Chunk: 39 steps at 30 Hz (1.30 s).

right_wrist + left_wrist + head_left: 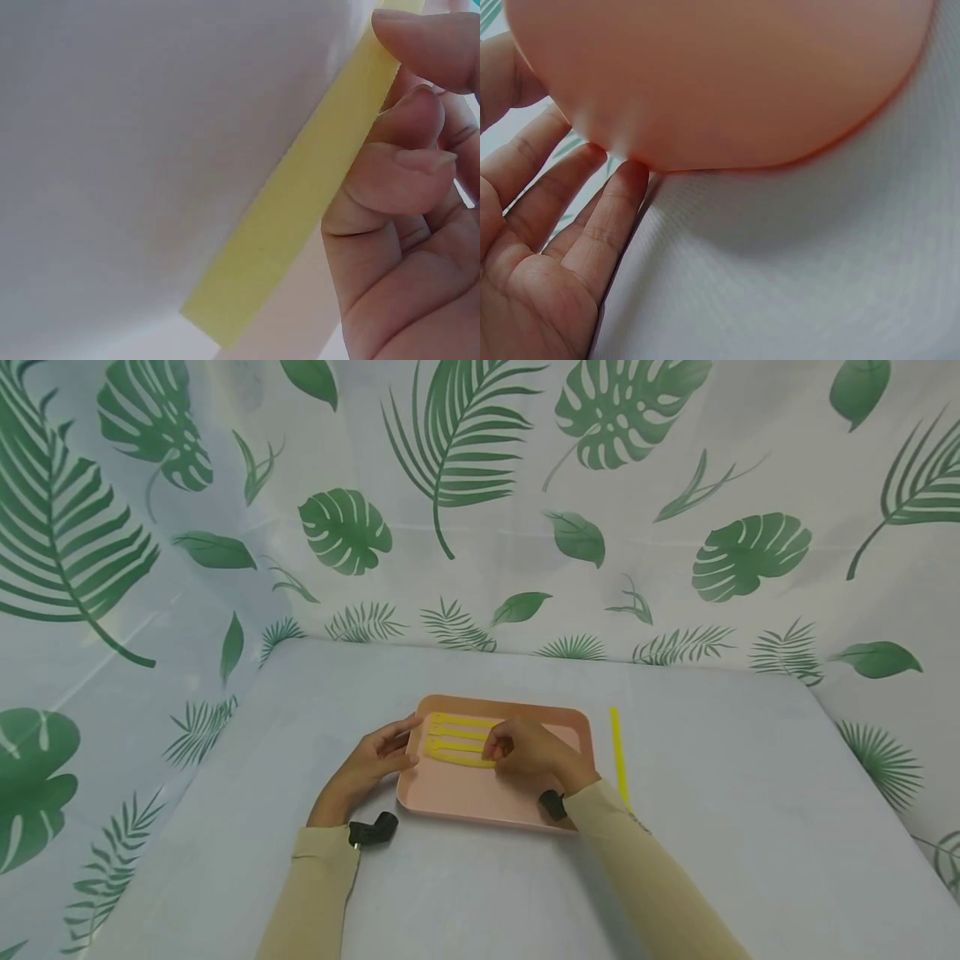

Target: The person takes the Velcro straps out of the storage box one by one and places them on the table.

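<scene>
A pink rectangular tray (465,802) lies on the table with several yellow strips (461,735) side by side in its upper left part. My left hand (371,764) holds the tray at its left edge; in the left wrist view the fingertips (634,176) touch its side. Over the middle of the tray, my right hand (532,747) pinches a yellow strip (285,210) between thumb and fingers. The right wrist view shows this strip as thin and flat with a square-cut end. In the head view my right hand covers the strips' right ends.
Another yellow strip (618,752) lies on the white tabletop (720,810), just right of the tray, partly behind my right sleeve (637,860). A leaf-patterned cloth (502,543) rises behind the table and at both sides.
</scene>
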Available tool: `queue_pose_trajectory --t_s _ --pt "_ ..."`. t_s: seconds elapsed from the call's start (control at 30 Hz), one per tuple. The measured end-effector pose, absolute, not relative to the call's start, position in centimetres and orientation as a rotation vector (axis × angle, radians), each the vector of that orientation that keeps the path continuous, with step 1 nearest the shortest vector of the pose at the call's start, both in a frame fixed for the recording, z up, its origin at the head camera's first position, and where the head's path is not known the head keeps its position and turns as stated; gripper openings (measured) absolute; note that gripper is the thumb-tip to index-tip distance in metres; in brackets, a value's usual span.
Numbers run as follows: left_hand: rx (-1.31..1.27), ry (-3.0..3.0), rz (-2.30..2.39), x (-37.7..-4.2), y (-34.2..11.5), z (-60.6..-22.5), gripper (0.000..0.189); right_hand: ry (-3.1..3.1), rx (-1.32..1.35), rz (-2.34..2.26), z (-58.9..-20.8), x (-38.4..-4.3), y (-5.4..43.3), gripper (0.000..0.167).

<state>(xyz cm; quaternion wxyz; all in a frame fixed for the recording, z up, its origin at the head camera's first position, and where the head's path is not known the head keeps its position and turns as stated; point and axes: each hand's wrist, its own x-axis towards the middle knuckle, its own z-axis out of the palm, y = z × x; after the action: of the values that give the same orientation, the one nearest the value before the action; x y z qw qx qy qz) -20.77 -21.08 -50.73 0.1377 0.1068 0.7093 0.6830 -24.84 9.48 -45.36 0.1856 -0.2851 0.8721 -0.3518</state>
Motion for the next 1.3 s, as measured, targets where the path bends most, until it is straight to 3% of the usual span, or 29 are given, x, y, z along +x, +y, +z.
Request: queue_pose_trajectory --t_s 0.3,0.63,1.03,1.3 --pt "0.292 2.062 1.958 -20.8 -21.1 -50.8 0.074 2.510 -0.897 -0.943 -43.7 -24.3 10.6 0.024" --pt "0.308 2.052 1.962 -20.8 -21.1 -50.8 0.073 2.604 -0.882 -1.070 -42.9 -23.5 11.6 0.015" --pt "0.289 2.069 1.957 -20.8 -21.1 -50.8 0.073 2.763 -0.947 -1.231 -41.8 -22.2 13.3 0.017" --pt "0.325 2.041 1.979 -20.7 -21.1 -50.9 0.074 2.808 -0.821 -1.347 -41.5 -21.9 14.8 0.016"
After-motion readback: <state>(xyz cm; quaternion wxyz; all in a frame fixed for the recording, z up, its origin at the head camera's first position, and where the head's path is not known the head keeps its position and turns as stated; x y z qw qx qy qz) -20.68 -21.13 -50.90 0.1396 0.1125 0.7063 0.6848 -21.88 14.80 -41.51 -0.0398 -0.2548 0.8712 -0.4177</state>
